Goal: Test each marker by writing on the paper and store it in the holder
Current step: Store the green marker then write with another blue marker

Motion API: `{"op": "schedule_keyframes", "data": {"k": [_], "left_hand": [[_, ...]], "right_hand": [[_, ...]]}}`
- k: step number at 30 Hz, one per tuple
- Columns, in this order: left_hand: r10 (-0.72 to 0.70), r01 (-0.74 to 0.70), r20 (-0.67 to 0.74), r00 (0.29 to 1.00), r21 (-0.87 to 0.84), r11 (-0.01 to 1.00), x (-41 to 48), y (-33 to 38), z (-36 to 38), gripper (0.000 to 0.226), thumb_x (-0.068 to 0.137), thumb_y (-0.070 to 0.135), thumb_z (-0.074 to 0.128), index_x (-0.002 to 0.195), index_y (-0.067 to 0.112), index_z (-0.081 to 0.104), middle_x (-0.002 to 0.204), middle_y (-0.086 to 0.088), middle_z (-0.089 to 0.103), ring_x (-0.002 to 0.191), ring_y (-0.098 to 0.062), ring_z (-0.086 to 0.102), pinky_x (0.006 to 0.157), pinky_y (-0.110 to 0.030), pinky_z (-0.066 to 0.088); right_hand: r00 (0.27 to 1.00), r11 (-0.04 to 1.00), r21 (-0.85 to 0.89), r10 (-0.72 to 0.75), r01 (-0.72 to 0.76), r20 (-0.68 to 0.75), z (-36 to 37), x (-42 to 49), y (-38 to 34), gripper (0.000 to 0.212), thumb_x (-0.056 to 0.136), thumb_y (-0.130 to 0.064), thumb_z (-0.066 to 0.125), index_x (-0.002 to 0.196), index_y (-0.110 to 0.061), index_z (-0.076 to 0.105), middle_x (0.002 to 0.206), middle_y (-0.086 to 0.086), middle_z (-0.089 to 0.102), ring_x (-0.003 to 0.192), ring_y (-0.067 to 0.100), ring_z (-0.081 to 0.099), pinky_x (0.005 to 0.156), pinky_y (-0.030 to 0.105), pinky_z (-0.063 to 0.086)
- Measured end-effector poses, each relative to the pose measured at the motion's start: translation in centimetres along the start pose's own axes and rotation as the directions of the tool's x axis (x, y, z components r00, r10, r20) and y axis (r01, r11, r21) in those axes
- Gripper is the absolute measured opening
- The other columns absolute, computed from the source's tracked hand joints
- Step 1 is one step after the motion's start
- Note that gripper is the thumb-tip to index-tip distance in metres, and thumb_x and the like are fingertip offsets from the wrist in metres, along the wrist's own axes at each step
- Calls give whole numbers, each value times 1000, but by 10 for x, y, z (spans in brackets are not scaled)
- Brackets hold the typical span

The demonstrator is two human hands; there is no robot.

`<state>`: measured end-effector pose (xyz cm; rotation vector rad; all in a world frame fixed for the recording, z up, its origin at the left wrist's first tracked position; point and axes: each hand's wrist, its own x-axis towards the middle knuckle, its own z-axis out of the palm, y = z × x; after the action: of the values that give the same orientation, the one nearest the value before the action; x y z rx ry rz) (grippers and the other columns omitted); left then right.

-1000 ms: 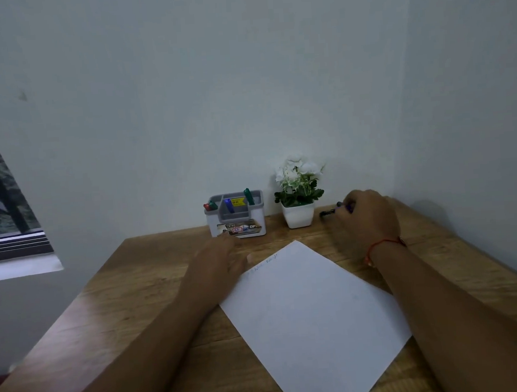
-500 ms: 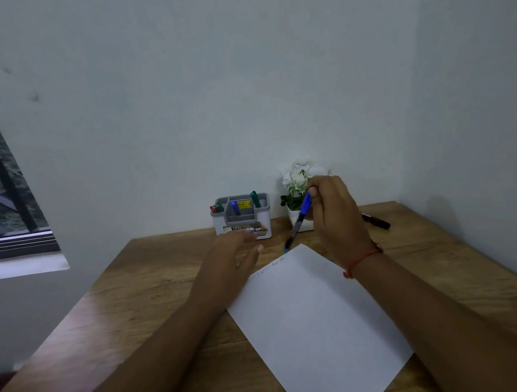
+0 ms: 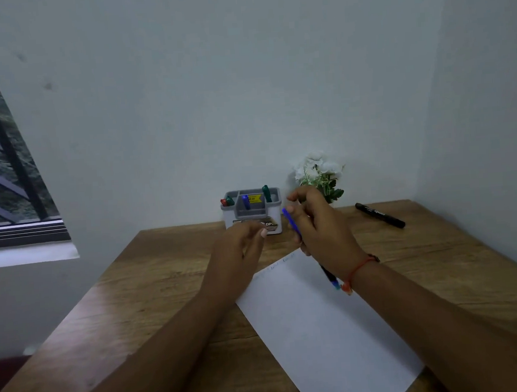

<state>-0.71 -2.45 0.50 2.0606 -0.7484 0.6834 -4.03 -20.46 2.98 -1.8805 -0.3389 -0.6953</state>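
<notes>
- My right hand (image 3: pixel 324 231) grips the blue marker (image 3: pixel 292 222) over the paper (image 3: pixel 321 329), left hand (image 3: pixel 239 246) loose and empty.
- Next up I reckon: uncap, scribble, then drop it in the holder (image 3: pixel 253 211).

Wood, paper and plastic under dim light.
The table (image 3: pixel 166 294) is showing wood grain and catching a soft sheen at lower left; the paper (image 3: pixel 321 329) is lying matt and smooth; the holder (image 3: pixel 277 193), blue marker (image 3: pixel 291 221) and black marker (image 3: pixel 379 215) are looking like smooth plastic; the wall (image 3: pixel 213 92) is looking matt, with faint scuffs at upper left.
</notes>
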Motion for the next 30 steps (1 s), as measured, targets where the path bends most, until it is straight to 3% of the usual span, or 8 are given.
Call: {"op": "schedule_keyframes", "data": {"k": [6,8,13,16,20,25,28,30], "left_hand": [[-95,87,-25,995,-212,973,0,4,-4,18,95,41,53,105,33,65,96,19,68,92,4,62,70,-6,44],[-120,109,-27,992,-250,962,0,5,-5,13,94,38,55,101,36,65,94,20,68,91,3,62,70,-7,45],[-117,111,-8,993,-258,960,0,4,-6,12,93,30,59,97,29,69,89,13,70,87,1,63,71,-10,47],[-134,124,-22,991,-265,956,1,3,-6,8,91,28,62,92,28,70,85,12,70,83,-1,64,69,-11,48],[-175,156,-44,984,-276,949,2,3,-6,6,90,31,63,88,31,69,81,13,69,78,-2,64,67,-14,50],[-218,205,7,976,-366,908,1,3,-5,4,89,28,65,89,30,67,79,11,71,73,-6,66,66,-20,55],[-243,233,28,970,-411,881,1,2,-5,2,90,23,64,91,25,66,81,6,72,71,-10,69,65,-22,56],[-246,236,33,969,-431,871,1,2,-5,3,90,22,64,90,24,65,81,4,73,71,-11,69,64,-21,56]], "right_hand": [[984,995,-91,52,-37,169,5,-5,5,13,94,-23,71,105,-21,65,91,-3,71,81,15,69,69,29,59],[974,991,-131,44,-14,223,6,-8,5,19,93,-16,69,109,-25,65,95,-8,71,85,8,69,75,25,59],[949,973,-212,-18,88,314,5,-10,3,31,96,-12,64,121,-29,66,98,-15,68,82,-8,65,71,9,51],[961,957,-278,-1,81,277,4,-9,6,24,97,-22,67,121,-23,68,93,-10,70,75,-7,63,66,6,47],[962,904,-409,-10,125,273,5,-7,7,20,99,-34,62,97,-20,75,60,-11,57,57,-4,53,52,11,37],[956,900,-403,-48,167,289,5,-5,4,27,101,-33,59,74,-32,60,52,-11,47,57,-2,52,52,15,36],[960,894,-424,-23,145,280,5,-4,4,23,100,-38,59,82,-30,70,52,-12,48,54,1,51,48,16,29],[959,891,-435,3,125,283,4,-4,5,25,100,-41,58,92,-25,75,55,-11,50,53,3,49,50,22,33]]}}
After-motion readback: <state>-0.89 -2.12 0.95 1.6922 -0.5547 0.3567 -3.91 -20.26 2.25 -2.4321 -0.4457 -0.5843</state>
